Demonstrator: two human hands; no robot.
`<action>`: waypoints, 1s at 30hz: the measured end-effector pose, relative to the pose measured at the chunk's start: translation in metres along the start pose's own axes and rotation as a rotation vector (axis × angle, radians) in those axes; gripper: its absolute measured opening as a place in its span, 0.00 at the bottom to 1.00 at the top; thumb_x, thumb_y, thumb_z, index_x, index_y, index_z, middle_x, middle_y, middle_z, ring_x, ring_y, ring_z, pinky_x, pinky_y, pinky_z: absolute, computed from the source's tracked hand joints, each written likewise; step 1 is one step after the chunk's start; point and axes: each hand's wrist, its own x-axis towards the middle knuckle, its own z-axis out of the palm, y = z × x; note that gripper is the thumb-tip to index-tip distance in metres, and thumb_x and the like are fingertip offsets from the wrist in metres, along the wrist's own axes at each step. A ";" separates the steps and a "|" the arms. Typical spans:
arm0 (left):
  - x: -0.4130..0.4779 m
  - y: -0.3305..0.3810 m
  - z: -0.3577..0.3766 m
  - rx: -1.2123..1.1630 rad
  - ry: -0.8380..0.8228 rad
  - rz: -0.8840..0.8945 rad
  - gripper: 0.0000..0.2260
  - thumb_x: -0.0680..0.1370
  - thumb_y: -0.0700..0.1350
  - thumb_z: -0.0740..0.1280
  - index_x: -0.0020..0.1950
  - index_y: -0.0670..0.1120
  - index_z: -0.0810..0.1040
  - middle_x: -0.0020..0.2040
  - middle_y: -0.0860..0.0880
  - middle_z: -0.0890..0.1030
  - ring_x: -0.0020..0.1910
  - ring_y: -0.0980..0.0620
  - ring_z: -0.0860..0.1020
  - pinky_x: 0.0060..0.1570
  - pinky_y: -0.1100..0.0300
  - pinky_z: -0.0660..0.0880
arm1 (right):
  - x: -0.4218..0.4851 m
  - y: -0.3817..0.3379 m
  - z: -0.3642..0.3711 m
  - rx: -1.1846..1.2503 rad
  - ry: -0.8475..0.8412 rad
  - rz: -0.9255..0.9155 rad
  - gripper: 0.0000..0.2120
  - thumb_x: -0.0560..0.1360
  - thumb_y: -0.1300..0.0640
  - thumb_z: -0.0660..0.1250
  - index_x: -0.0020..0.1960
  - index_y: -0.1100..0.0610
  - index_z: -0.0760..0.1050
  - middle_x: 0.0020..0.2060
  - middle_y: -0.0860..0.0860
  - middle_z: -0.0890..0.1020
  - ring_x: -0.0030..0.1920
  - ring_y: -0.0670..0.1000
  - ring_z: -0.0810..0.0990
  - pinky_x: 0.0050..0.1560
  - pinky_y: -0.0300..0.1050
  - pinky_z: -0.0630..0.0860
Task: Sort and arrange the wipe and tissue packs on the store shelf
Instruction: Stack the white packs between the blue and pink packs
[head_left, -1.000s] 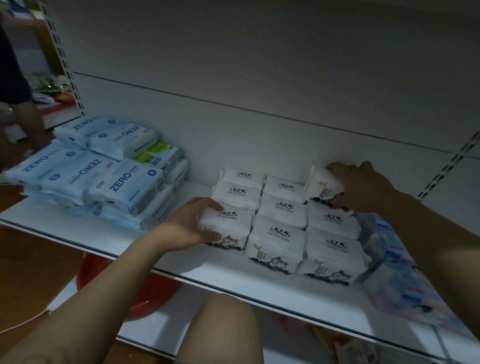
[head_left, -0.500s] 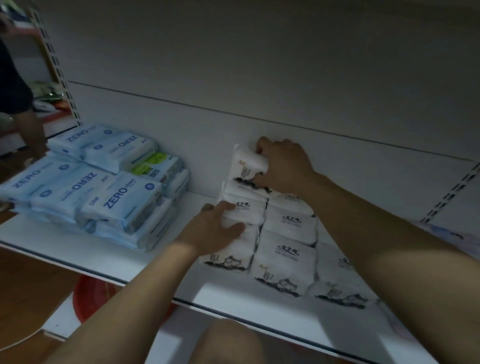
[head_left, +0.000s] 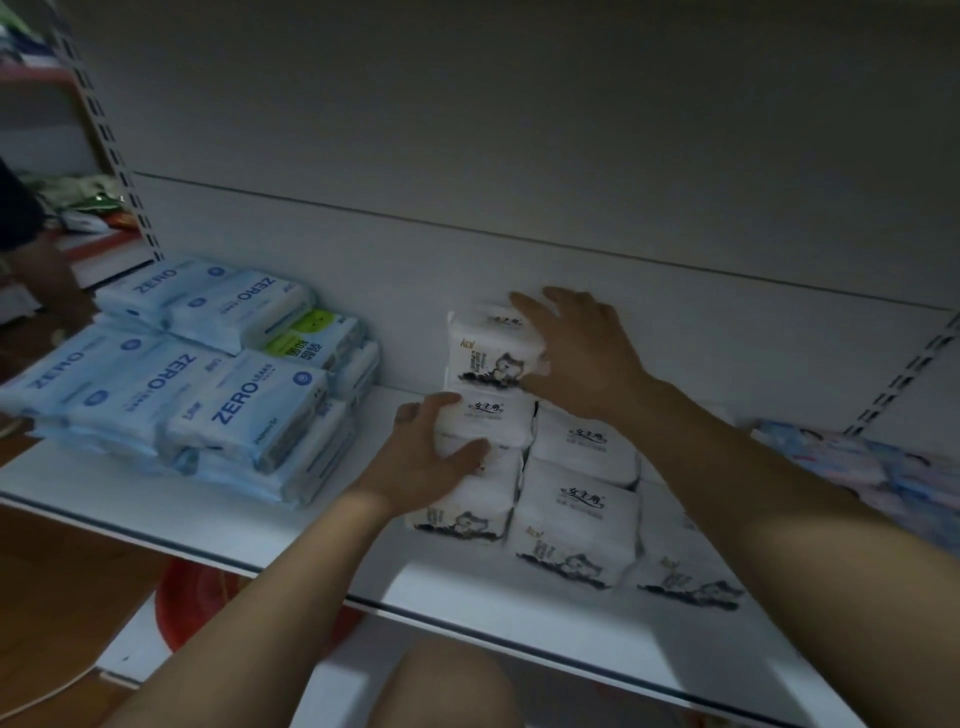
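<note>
Several white tissue packs (head_left: 576, 525) with a cat drawing lie in rows on the white shelf (head_left: 249, 525). One more white pack (head_left: 488, 348) sits on top of the back-left pack, against the back panel. My right hand (head_left: 582, 353) lies over its top and right side with fingers spread and fairly straight. My left hand (head_left: 426, 457) rests flat on the left column of packs, its fingers on the second pack (head_left: 498, 415) and its thumb on the front one.
Blue ZERO wipe packs (head_left: 244, 410) are piled at the shelf's left, with a green-labelled pack (head_left: 311, 338) among them. Pink-and-blue patterned packs (head_left: 883, 467) lie at the right. A red basin (head_left: 192, 597) sits below the shelf. Another person (head_left: 31, 260) stands at far left.
My right hand carried one white pack from the back right across to the back left and set it on top of the column. My left hand shifted from the front pack's side onto the column's top.
</note>
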 end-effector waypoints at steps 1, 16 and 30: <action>0.001 0.001 -0.003 -0.084 0.053 -0.021 0.29 0.75 0.59 0.68 0.73 0.57 0.62 0.71 0.48 0.64 0.57 0.51 0.74 0.56 0.61 0.69 | -0.015 0.004 0.000 0.073 0.099 0.043 0.38 0.73 0.48 0.70 0.77 0.49 0.55 0.73 0.56 0.62 0.71 0.57 0.61 0.69 0.51 0.56; 0.056 0.029 -0.010 -0.585 0.004 -0.209 0.25 0.80 0.65 0.54 0.68 0.51 0.74 0.64 0.48 0.78 0.59 0.47 0.78 0.64 0.46 0.72 | -0.036 -0.002 0.034 1.220 -0.143 0.600 0.31 0.77 0.41 0.61 0.77 0.48 0.58 0.74 0.45 0.63 0.72 0.47 0.64 0.72 0.46 0.61; 0.047 0.029 -0.019 -0.289 -0.022 -0.113 0.29 0.79 0.59 0.61 0.76 0.48 0.60 0.72 0.48 0.70 0.67 0.47 0.72 0.68 0.53 0.67 | -0.036 -0.029 0.013 0.987 -0.074 0.609 0.25 0.80 0.48 0.59 0.74 0.55 0.62 0.69 0.50 0.69 0.61 0.49 0.69 0.60 0.41 0.66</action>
